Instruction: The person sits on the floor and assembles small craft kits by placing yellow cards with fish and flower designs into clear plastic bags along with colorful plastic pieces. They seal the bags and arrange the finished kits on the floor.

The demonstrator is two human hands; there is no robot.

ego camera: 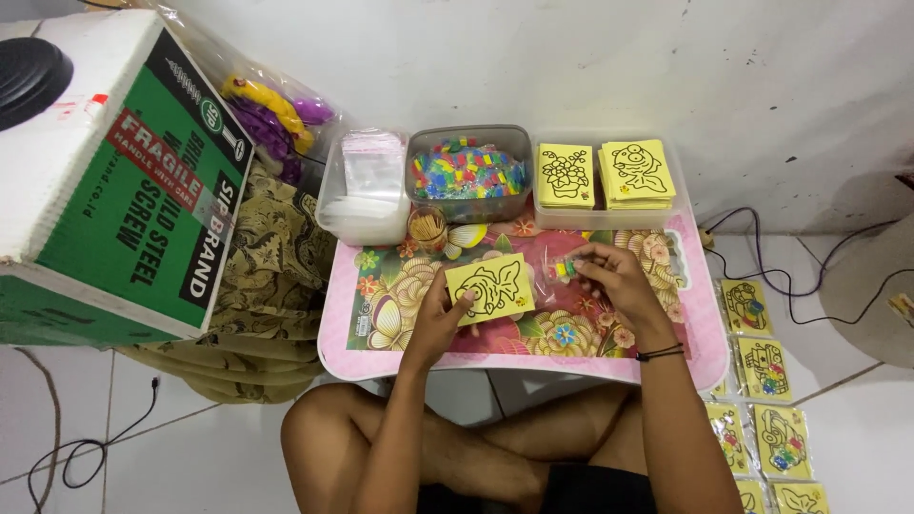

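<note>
Crossed bare legs (457, 447) sit nearest, under the pink table (338, 333). The left hand (440, 319) pinches a yellow fish card (490, 287) at its lower edge. Just right, the right hand (614, 278) pinches a small colourful packet (562, 269).

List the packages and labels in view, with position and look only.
Cardboard box: left, tilted; white top, green side, red label band.
Plastic bag: behind the box; clear, holding yellow and purple toys.
Packed cards: floor at right; clear sleeves over yellow pictures.
Small clear packet: in the right hand.
</note>
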